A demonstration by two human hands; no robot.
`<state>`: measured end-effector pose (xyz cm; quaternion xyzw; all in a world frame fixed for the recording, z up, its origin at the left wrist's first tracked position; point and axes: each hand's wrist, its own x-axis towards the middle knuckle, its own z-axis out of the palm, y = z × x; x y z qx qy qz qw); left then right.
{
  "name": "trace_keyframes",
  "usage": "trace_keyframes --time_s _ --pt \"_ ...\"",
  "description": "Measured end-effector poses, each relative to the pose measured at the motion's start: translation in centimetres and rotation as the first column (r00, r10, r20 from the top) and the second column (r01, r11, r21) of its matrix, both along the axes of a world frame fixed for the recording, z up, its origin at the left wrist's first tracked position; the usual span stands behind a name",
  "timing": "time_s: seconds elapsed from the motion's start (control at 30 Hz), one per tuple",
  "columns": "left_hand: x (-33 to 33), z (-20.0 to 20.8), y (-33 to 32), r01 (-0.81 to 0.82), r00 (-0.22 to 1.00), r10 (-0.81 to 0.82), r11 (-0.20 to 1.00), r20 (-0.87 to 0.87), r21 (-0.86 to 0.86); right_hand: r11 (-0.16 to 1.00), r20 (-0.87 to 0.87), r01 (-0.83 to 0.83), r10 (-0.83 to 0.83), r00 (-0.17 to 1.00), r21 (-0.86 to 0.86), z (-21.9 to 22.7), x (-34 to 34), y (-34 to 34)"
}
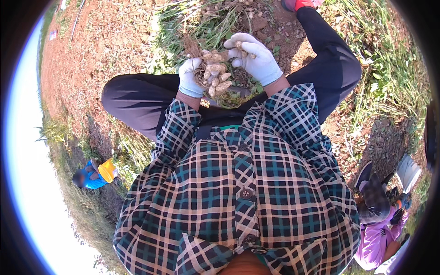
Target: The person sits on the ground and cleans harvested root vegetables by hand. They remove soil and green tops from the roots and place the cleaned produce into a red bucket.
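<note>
- My white-gloved left grip (190, 78) is closing around a cluster of tan, soil-dusted peanut pods (214, 75).
- My right grip (255, 57) is pinching one pod (239, 44).
- Green uprooted plants (201, 20) are lying beyond.

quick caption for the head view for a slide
Gloved left hand grips a clump of peanut pods while the right hand picks at it, over uprooted plants.

Left hand's (190, 79) palm behind peanut clump (214, 75); right-side co-worker (380, 220) cut off by rim.

Bright, hard sunlight — short dark shadows on the soil, sky blown out left, fisheye-bent, black-vignetted edges.
</note>
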<state>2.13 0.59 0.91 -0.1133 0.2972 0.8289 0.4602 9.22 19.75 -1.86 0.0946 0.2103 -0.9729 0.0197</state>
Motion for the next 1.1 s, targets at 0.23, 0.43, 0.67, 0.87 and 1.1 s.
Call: trace_keyframes --time_s 0.23,0.43,0.67,0.87,1.1 --pt "0.0 1.1 0.5 0.096 0.995 -0.097 0.986 -0.005 0.138 0.943 0.013 -0.061 0.06 0.998 0.326 0.3 -0.3 1.0" --pt "-1.2 -0.8 -2.3 0.204 0.974 -0.205 0.979 -0.095 -0.023 0.863 0.266 -0.33 0.24 0.934 0.382 1.2 0.8 -0.1" --pt "-0.4 0.3 -0.5 0.246 0.935 -0.296 0.938 -0.196 -0.245 0.878 0.126 -0.326 0.301 0.945 0.351 0.9 0.8 -0.8" --pt "-0.9 -0.8 -0.7 0.157 0.939 -0.242 0.935 -0.246 -0.319 0.895 0.009 -0.308 0.323 0.947 0.324 0.1 0.4 -0.4" --pt "-0.1 0.1 0.6 0.095 0.955 -0.188 0.926 -0.229 -0.365 0.623 0.107 -0.239 0.242 0.964 0.745 1.3 -0.1 0.0"
